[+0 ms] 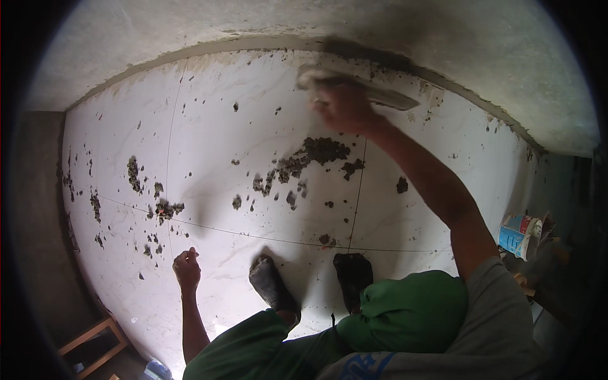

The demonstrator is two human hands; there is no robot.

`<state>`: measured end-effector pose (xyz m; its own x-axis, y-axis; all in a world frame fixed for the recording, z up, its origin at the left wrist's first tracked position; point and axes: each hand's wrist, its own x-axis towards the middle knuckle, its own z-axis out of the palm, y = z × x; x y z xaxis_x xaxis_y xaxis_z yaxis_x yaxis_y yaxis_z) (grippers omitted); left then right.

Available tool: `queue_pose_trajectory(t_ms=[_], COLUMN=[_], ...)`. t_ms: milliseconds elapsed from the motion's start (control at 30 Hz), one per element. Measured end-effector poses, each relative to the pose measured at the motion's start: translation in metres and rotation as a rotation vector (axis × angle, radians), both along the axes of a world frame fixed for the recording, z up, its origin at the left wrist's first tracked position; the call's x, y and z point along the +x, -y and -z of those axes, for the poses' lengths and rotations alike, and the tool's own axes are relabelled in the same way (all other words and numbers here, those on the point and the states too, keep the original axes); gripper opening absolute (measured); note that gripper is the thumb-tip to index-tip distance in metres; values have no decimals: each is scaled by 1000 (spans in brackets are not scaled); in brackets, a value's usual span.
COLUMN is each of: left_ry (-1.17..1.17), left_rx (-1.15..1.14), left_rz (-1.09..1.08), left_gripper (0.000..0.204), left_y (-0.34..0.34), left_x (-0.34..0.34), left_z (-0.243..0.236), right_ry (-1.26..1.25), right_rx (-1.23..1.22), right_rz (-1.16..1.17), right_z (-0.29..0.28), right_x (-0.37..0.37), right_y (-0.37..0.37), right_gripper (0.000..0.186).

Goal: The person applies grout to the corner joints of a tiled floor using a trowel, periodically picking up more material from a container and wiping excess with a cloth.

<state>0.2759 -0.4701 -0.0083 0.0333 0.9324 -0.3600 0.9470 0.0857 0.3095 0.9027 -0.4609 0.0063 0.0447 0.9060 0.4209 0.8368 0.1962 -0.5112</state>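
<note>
My right hand [345, 107] is closed around a plastering trowel [392, 97] with a long flat blade. The trowel is slightly smeared by motion and sits at the far edge of the white tiled floor [221, 139], near the foot of the wall. Lower left, my left hand [187, 269] hangs over the tiles with its fingers curled in, and no object shows in it. Dark clumps of mortar [323, 151] lie in a streak on the middle tile. A smaller mortar heap [167, 209] lies beyond my left hand.
A grey cement wall [209, 28] rises along the far side. Two dark-shod feet [272, 282] stand on the tiles. To the right lies a blue, red and white bucket [519, 237]. A wooden frame [95, 348] is at lower left.
</note>
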Motion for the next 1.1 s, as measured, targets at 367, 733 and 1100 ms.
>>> queue_pose_trajectory(t_ms=[367,733,1100], left_ry=[92,363,262], left_rx=[318,141,146], left_rz=[122,20,112], left_gripper=[35,20,19], left_y=[-82,-102,-111], left_x=[45,71,52], left_z=[41,46,-23], right_ry=[282,400,392], right_rx=[-146,-326,-81], right_rz=[225,234,187], right_z=[27,29,24], right_x=[85,153,146], right_y=[-17,-10,5], right_gripper=[37,54,43])
